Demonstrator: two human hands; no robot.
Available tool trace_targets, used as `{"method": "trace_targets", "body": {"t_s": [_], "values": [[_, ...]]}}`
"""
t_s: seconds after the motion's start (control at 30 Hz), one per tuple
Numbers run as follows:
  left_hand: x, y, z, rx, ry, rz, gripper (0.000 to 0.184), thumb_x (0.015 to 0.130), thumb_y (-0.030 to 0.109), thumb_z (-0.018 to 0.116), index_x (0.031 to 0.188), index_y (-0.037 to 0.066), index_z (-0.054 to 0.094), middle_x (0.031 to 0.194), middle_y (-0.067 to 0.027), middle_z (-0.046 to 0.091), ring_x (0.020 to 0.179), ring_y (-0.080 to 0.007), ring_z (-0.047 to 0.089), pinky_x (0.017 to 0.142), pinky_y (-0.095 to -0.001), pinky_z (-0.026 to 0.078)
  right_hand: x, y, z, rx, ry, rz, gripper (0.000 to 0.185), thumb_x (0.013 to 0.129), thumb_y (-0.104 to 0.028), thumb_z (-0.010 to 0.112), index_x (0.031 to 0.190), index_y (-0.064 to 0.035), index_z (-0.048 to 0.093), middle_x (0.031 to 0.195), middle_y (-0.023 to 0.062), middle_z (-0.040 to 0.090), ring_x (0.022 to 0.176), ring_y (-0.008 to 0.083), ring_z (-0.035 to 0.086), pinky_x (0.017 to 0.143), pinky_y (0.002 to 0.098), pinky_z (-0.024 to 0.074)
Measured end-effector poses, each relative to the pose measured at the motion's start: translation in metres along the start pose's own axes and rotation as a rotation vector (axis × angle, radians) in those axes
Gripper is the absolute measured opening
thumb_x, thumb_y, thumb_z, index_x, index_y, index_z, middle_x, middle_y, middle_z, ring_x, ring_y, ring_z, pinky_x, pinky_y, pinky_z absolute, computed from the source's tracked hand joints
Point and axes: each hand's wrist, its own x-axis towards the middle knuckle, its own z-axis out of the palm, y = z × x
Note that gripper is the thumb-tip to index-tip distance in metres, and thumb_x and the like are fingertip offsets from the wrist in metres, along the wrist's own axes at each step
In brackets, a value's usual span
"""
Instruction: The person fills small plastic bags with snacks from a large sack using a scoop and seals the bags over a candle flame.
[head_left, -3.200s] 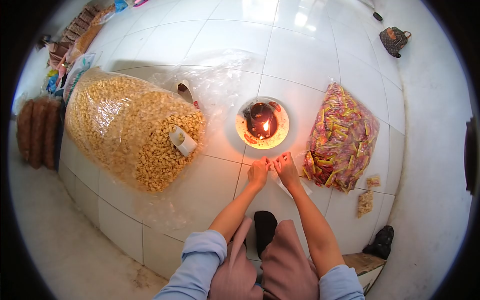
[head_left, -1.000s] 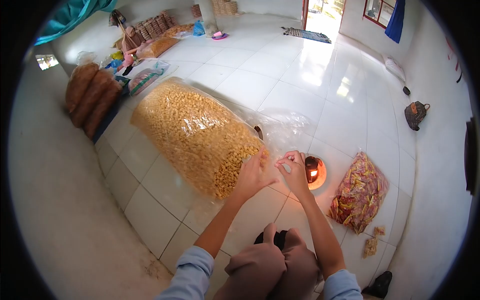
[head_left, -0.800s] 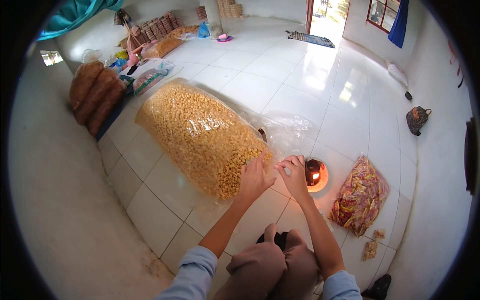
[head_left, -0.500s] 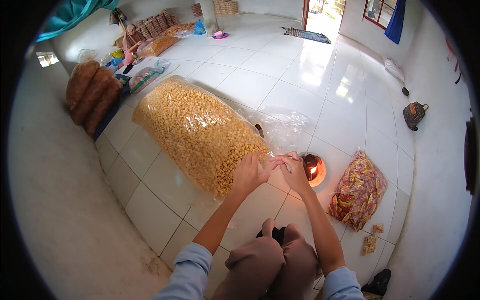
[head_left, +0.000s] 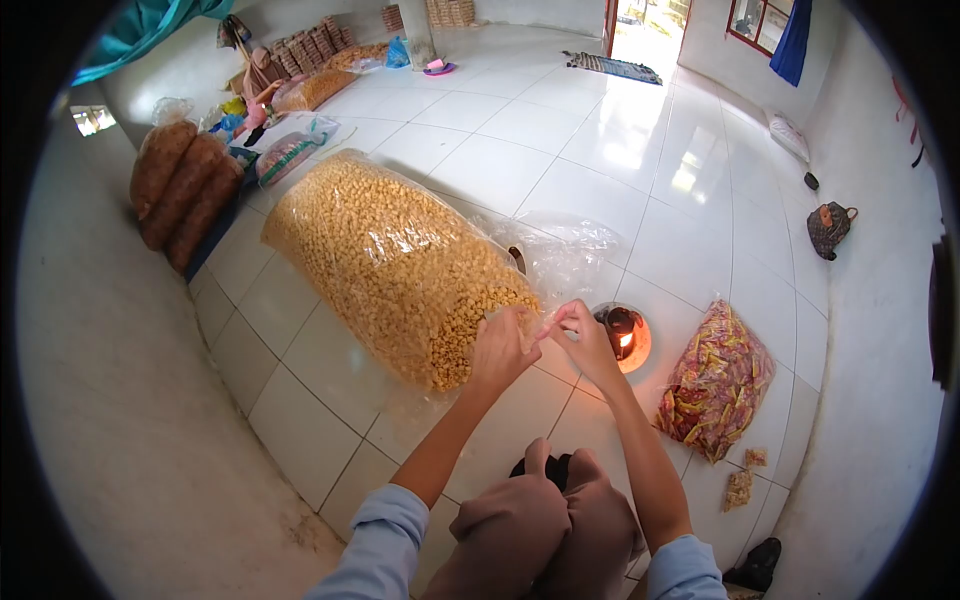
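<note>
My left hand (head_left: 503, 348) and my right hand (head_left: 583, 335) meet at the fingertips, in front of the open end of a large clear bag of yellow puffed snacks (head_left: 385, 265). A small clear plastic bag (head_left: 535, 322) is pinched between them, its contents too small to tell. Just right of my right hand, a small flame burns in a dark lamp (head_left: 622, 330) on a round plate (head_left: 637, 358). Farther right lies a clear bag of red and yellow packets (head_left: 716, 382).
Two small snack packets (head_left: 738, 490) lie near the right wall. Crumpled clear plastic (head_left: 570, 250) lies behind the lamp. Tall brown sacks (head_left: 185, 190) stand at the left. Another person (head_left: 262, 85) sits at the back left. A patterned backpack (head_left: 830, 230) is at the right wall.
The view has swung up and left since the earliest frame. My hands have moved from in front of the lamp to the snack bag's mouth; my left fingers, spread earlier, have closed on the small bag.
</note>
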Motion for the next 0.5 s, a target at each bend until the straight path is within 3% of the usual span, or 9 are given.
{"method": "trace_targets", "body": {"t_s": [0.03, 0.1, 0.2, 0.33, 0.43, 0.5], "values": [[0.001, 0.001, -0.001, 0.001, 0.000, 0.002, 0.049, 0.063, 0.021, 0.066, 0.105, 0.005, 0.047, 0.091, -0.0079, 0.054, 0.083, -0.0219, 0.054, 0.068, -0.0333, 0.034, 0.000, 0.005, -0.001, 0.001, 0.001, -0.002, 0.008, 0.081, -0.011, 0.058, 0.083, -0.0037, 0.056, 0.079, 0.0099, 0.064, 0.077, 0.0159, 0.062, 0.071, 0.0272, 0.0461], [0.002, 0.003, -0.004, 0.034, 0.028, 0.007, 0.053, 0.060, 0.021, 0.067, 0.105, 0.004, 0.046, 0.093, -0.0089, 0.052, 0.085, -0.0232, 0.052, 0.068, -0.0347, 0.035, 0.004, 0.019, -0.004, -0.412, -0.015, -0.257, 0.016, 0.077, -0.012, 0.063, 0.089, -0.0045, 0.055, 0.075, 0.0070, 0.062, 0.076, 0.0179, 0.061, 0.070, 0.0276, 0.0457], [0.003, 0.007, -0.009, 0.126, 0.088, 0.088, 0.055, 0.057, 0.021, 0.068, 0.105, 0.003, 0.046, 0.092, -0.0089, 0.049, 0.086, -0.0242, 0.049, 0.069, -0.0353, 0.035, 0.006, 0.023, -0.003, -0.460, -0.066, -0.344, 0.021, 0.074, -0.012, 0.065, 0.090, -0.0051, 0.054, 0.073, 0.0058, 0.061, 0.076, 0.0191, 0.060, 0.072, 0.0298, 0.0444], [0.004, 0.012, -0.017, 0.174, 0.094, 0.086, 0.057, 0.059, 0.025, 0.069, 0.106, 0.002, 0.046, 0.091, -0.0082, 0.048, 0.084, -0.0235, 0.046, 0.071, -0.0347, 0.034, 0.009, 0.017, 0.005, -0.272, 0.035, -0.179, 0.020, 0.073, -0.011, 0.065, 0.089, -0.0055, 0.053, 0.073, 0.0060, 0.062, 0.076, 0.0208, 0.060, 0.072, 0.0322, 0.0433], [0.003, 0.012, -0.025, 0.021, 0.009, 0.020, 0.056, 0.066, 0.028, 0.068, 0.111, 0.004, 0.044, 0.091, -0.0057, 0.049, 0.080, -0.0200, 0.045, 0.073, -0.0334, 0.033, 0.013, 0.020, 0.007, -0.284, 0.101, -0.213, 0.016, 0.076, -0.012, 0.061, 0.088, -0.0062, 0.053, 0.073, 0.0066, 0.064, 0.075, 0.0234, 0.060, 0.077, 0.0338, 0.0400], [0.002, 0.007, -0.026, -0.312, -0.056, -0.131, 0.041, 0.074, 0.022, 0.065, 0.108, 0.004, 0.050, 0.087, -0.0038, 0.053, 0.074, -0.0170, 0.046, 0.069, -0.0310, 0.036, 0.016, 0.024, 0.007, -0.358, 0.132, -0.265, 0.013, 0.078, -0.011, 0.057, 0.088, -0.0067, 0.052, 0.075, 0.0057, 0.065, 0.074, 0.0247, 0.059, 0.082, 0.0341, 0.0362]]}}
